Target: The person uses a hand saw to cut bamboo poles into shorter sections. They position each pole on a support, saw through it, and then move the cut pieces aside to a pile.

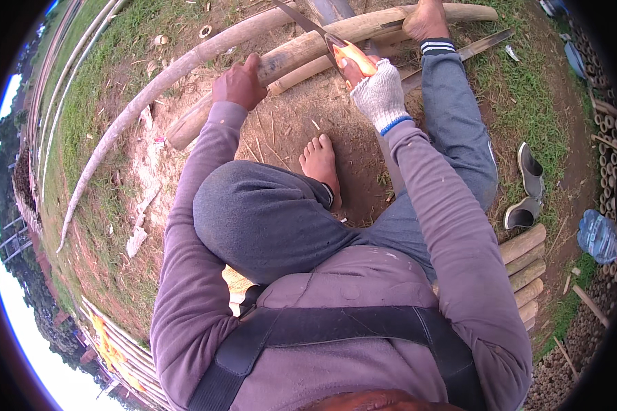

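A thick bamboo pole [298,53] lies slantwise in front of me, its cut end at the lower left. My left hand [240,85], bare, is wrapped over the pole near that end. In my right hand [379,89], which wears a white knit glove with bare fingertips showing, is the orange handle [355,57] of a handsaw. The saw's dark blade [303,19] points up and left, crossing over the pole; whether its teeth touch the bamboo I cannot tell. My right foot [428,20] rests on the pole farther right.
A curved thinner pole [134,103] lies on the left. Under the thick pole are other bamboo pieces [308,74]. My other bare foot [320,163] stands on the dirt. To the right are shoes [528,178], cut bamboo lengths [524,264] and a clear plastic bottle [596,236].
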A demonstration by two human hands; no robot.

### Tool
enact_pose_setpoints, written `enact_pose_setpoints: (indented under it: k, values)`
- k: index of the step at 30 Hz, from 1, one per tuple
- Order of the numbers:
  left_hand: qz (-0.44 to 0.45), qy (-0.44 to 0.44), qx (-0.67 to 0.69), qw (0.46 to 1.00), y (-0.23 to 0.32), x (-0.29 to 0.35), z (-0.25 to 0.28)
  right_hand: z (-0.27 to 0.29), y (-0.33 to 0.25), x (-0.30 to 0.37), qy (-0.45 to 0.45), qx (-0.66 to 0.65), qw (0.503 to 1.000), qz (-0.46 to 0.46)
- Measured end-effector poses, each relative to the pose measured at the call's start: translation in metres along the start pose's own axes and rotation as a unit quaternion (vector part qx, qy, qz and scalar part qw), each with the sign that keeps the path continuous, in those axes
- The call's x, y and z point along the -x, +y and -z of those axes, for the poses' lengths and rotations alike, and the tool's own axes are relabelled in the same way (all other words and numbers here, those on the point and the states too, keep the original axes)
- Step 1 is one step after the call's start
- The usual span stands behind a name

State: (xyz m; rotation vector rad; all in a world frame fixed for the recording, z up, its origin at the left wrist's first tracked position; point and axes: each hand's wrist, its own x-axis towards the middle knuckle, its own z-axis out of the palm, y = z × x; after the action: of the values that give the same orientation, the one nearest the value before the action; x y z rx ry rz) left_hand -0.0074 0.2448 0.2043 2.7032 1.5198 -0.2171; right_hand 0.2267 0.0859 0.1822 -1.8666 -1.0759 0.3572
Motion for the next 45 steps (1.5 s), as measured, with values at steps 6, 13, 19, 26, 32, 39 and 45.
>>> enact_pose_setpoints:
  k: [6,13,19,26,32,39,45]
  values:
    - [0.012,-0.006,0.004,1.000,-0.001,-0.001,-0.007,0.119,0.012,0.154,-0.059,-0.083,0.994,-0.047]
    - [-0.001,0.002,0.012,1.000,0.002,-0.010,-0.011,0.004,0.025,0.019,0.000,-0.072,0.997,-0.003]
    - [0.009,0.016,0.010,1.000,-0.007,-0.004,-0.012,0.037,0.013,0.064,-0.020,-0.110,0.994,-0.007]
    - [0.019,0.003,0.010,1.000,-0.008,0.004,-0.021,0.091,0.014,0.132,-0.007,-0.047,0.995,0.085]
    - [-0.013,0.052,0.034,0.998,-0.003,-0.005,-0.029,0.001,0.004,0.001,0.011,-0.021,1.000,-0.001]
    - [0.015,0.053,0.047,0.997,-0.012,0.005,-0.049,0.105,0.002,0.123,-0.040,-0.018,0.993,0.108]
    - [-0.001,0.062,0.073,0.995,-0.008,0.000,-0.055,0.042,0.010,0.054,-0.017,-0.008,1.000,0.015]
